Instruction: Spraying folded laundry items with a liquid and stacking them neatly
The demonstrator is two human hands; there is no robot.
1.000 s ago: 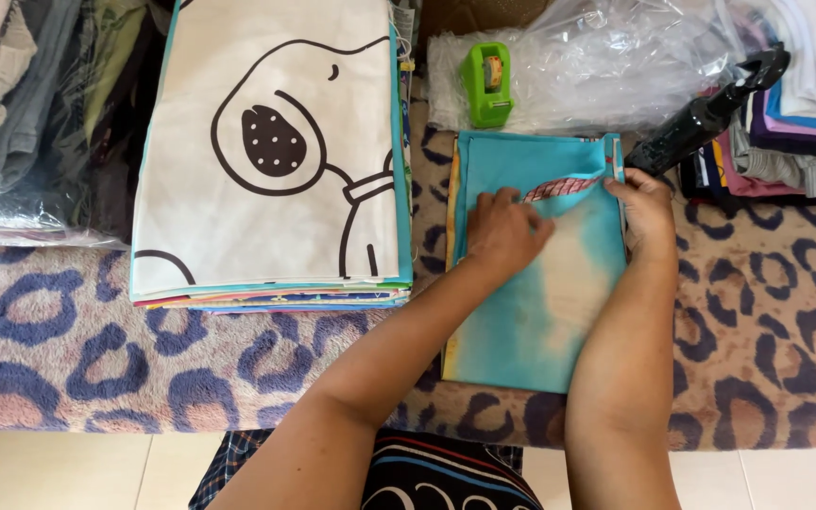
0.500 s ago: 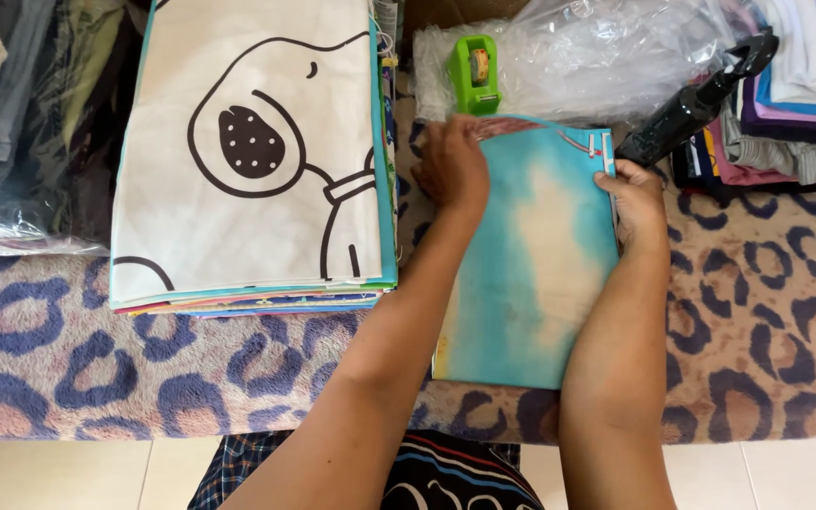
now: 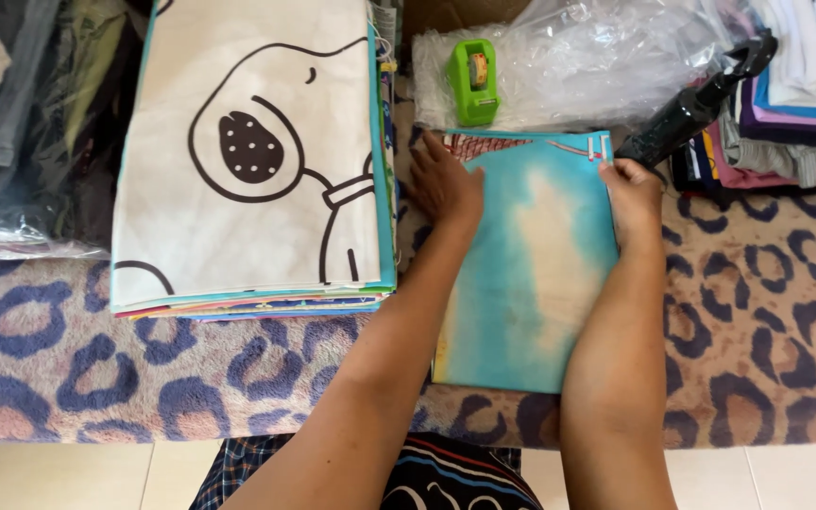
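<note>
Left hand (image 3: 444, 184): flat, fingers spread, palm down on the upper-left corner of the folded turquoise cloth (image 3: 531, 283). Grip released, nothing pinched, just pressing the fabric edge.

Right hand (image 3: 631, 196): resting on the cloth's upper-right edge, fingers curled over the border. Can't tell whether it's actually gripping the edge or only pressing it.

Cloth lies flat on the leopard-print blanket (image 3: 96, 368), between both forearms, long side running away from the person. Pale patch down its middle, red pattern at the top edge.

Just left of it: stack of folded fabrics (image 3: 257, 161), top one cream with a black-outline cartoon dog. Left hand sits in the gap between stack and cloth.

Beyond the cloth: green tape dispenser (image 3: 472, 80) beside clear plastic bags (image 3: 606, 57). Black handled tool (image 3: 696, 109) lies near the right hand, not touching as far as I can see. Folded garments (image 3: 795, 94) piled far right.
</note>
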